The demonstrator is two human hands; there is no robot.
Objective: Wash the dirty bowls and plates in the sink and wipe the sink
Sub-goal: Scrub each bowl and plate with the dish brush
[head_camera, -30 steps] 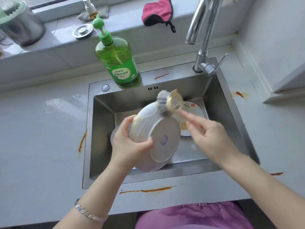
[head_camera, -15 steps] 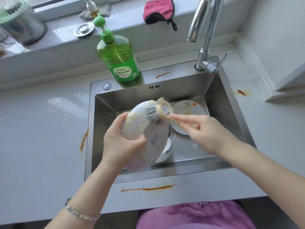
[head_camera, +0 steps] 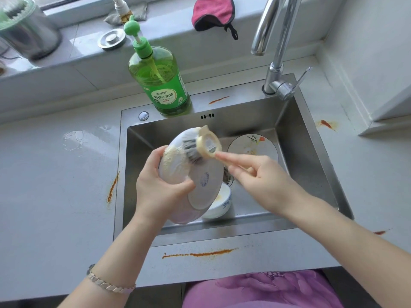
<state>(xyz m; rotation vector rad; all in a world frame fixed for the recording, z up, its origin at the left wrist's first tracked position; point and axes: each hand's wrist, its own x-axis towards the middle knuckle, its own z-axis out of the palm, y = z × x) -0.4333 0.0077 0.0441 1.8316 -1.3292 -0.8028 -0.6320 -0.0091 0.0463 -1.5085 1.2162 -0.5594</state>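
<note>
My left hand (head_camera: pixel 162 187) grips a large white bowl (head_camera: pixel 200 174) by its rim, tilted bottom-up over the steel sink (head_camera: pixel 311 156). Yellowish suds cover the bowl's outer wall near my fingers. My right hand (head_camera: pixel 262 183) holds the handle of a dish brush (head_camera: pixel 205 145), whose grey bristles press on the bowl's upper outside. Under the big bowl a small white bowl (head_camera: pixel 220 204) with blue marks sits on the sink floor. A dirty white plate (head_camera: pixel 252 146) with a painted pattern lies flat at the back right of the basin.
A green dish soap bottle (head_camera: pixel 161 83) stands on the sink's back rim, the faucet (head_camera: pixel 275 47) at the back right. Orange sauce streaks (head_camera: pixel 200 254) mark the counter around the sink. A red cloth (head_camera: pixel 213 12), a drain plug (head_camera: pixel 111 38) and a metal jar (head_camera: pixel 26 36) sit on the sill.
The bowl and both hands have shifted slightly left. The brush has swept down and back up over the bowl's upper outside, and the small bowl beneath has come into sight.
</note>
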